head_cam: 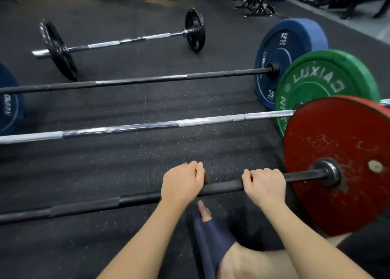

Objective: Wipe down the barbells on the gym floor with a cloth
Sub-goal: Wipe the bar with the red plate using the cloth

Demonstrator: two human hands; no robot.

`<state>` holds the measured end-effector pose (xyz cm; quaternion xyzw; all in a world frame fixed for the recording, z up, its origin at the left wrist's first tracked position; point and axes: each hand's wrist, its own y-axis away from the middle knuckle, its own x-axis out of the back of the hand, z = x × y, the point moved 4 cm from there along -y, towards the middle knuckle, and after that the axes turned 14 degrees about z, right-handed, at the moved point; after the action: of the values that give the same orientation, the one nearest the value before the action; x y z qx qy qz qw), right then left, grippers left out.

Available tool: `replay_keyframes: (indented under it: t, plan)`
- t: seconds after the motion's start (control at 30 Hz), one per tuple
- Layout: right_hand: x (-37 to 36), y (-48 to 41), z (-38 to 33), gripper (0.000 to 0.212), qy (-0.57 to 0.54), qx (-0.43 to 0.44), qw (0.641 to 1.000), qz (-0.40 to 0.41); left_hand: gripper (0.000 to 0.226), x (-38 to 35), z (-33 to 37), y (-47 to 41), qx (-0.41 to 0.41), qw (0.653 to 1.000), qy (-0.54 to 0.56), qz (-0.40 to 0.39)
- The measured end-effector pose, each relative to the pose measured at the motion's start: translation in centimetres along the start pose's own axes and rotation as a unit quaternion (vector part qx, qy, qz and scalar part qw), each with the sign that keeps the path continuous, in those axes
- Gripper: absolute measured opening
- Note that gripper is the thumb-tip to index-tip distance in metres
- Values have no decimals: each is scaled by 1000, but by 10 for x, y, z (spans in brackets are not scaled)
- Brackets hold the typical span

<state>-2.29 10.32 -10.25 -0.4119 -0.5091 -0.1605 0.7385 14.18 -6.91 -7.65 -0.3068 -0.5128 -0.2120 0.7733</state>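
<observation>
Seemingly early: left hand, over a brownish cloth, and right hand grip the nearest barbell, while three barbells higher in frame likely await wiping.

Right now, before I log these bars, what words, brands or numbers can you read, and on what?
"LUXIAO": on the green plate.
"20 KG": printed twice on the right blue plate, near the top and the bottom.
"STREN": same blue plate, the rest hidden behind the bar.
Green plate, lower edge: more letters, cut off by the red plate, unreadable.
Left blue plate: lettering too blurred to read.
Red plate: no text visible.
</observation>
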Motion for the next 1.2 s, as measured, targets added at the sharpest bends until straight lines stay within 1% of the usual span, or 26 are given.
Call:
replay_keyframes:
  t: [0.17, 0.3, 0.37, 0.47, 0.53, 0.6, 0.67, 0.73, 0.77, 0.87, 0.97, 1.03, 1.1, 1.13, 1.2]
  plan:
    - [-1, -2, 1, 66, -16, 6, 999, 35, 43, -9, 34, -7, -32, 999, 18, -20]
    - [0, -2, 0, 68, -15, 6, 1000, 24, 41, -7, 28, -6, -41, 997, 55, -37]
    - [1, -2, 0, 68, -23, 4, 999, 37, 41, -2, 20, -7, -22, 996, 73, -50]
    - [1, 0, 0, 67, -36, -1, 998, 52, 47, 2, -2, -11, 47, 993, 64, -85]
    - [0, 1, 1, 65, -43, -5, 997, 64, 51, 3, -13, -13, 55, 993, 30, -103]
    - [-1, 2, 1, 62, -53, -9, 995, 81, 53, 2, -15, -14, 50, 993, 29, -107]
    - [-3, 2, 2, 60, -61, -7, 993, 98, 51, -4, -4, -13, 54, 990, 88, -95]
    - [-4, 2, 2, 59, -68, -1, 992, 102, 43, -10, 19, -9, 67, 980, 166, -83]
    - [-5, 3, 2, 59, -69, 1, 992, 101, 40, -16, 31, -7, 75, 977, 177, -90]
    - [-4, 4, 1, 62, -68, 10, 993, 95, 47, -29, 58, -7, 71, 980, 128, -133]
    - [0, -2, 1, 67, -67, 24, 996, 58, 55, -41, 59, -22, 70, 971, 103, -206]
    - [6, -2, 1, 71, -60, 42, 997, 7, 58, -46, 58, -30, 70, 958, 87, -265]
    - [10, -1, 4, 76, -73, 71, 994, -45, 57, -46, 60, -33, 68, 950, 72, -295]
    - [13, -5, 7, 79, -87, 84, 989, -81, 56, -46, 62, -34, 67, 949, 72, -301]
    - [17, -13, 13, 86, -121, 95, 967, -202, 55, -49, 60, -35, 69, 946, 81, -307]
